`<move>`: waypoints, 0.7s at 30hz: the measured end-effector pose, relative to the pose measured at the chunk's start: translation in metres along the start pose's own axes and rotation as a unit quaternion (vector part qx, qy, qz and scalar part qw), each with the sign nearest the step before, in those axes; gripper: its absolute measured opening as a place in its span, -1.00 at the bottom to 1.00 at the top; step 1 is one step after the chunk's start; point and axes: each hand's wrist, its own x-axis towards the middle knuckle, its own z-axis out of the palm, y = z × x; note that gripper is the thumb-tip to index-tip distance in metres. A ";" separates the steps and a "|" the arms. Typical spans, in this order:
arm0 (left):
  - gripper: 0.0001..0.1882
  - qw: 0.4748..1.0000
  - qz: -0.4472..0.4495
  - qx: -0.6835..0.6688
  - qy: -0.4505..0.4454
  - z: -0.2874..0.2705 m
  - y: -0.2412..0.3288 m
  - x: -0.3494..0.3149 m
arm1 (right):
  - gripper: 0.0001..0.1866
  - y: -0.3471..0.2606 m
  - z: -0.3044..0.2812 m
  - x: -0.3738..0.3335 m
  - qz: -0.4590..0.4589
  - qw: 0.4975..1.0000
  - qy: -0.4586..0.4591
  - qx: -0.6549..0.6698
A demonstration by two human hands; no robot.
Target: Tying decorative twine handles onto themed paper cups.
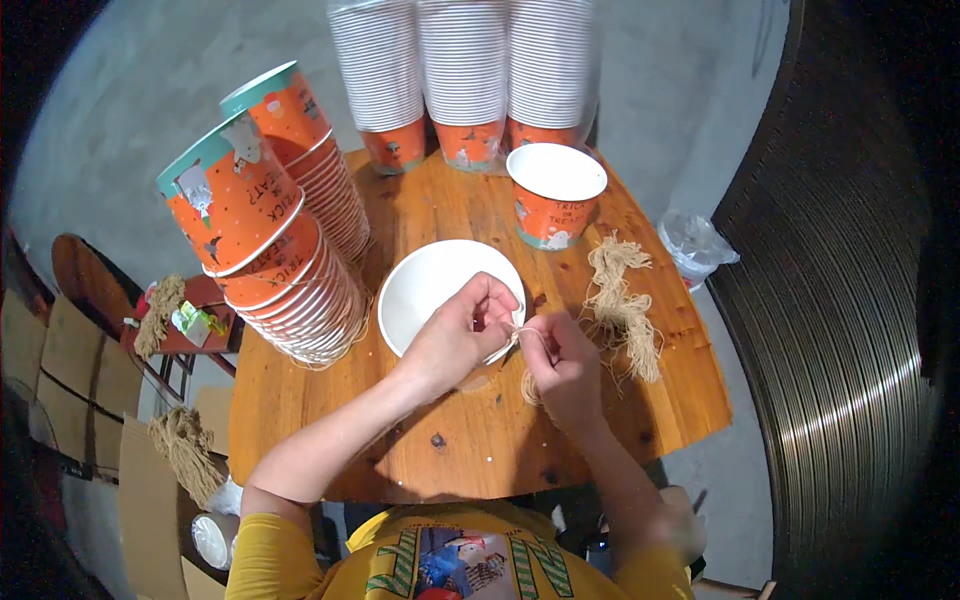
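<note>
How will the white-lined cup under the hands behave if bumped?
The white-lined cup is probably light: its visible inside looks empty. If shaped like the tapered orange cup farther back, it may tip easily. Being round, it could roll once toppled.

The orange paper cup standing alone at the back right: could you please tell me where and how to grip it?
The orange paper cup likely takes the grip best around its upper wall, coming from the right: it stands upright, flares toward its rim, and bagged stacks of orange paper cups stand behind.
</note>
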 end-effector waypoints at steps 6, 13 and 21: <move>-0.78 0.999 -0.031 -0.021 0.000 -0.003 -0.002 -0.001 | -0.95 0.001 0.003 -0.001 0.041 0.998 -0.019 0.042; -0.77 0.999 -0.044 -0.025 -0.007 -0.002 0.004 0.000 | -0.93 0.008 0.007 -0.002 0.013 0.997 -0.012 0.070; -0.73 0.995 -0.075 -0.072 -0.004 -0.006 0.005 0.001 | -0.96 0.005 0.008 -0.003 0.044 0.991 -0.034 0.122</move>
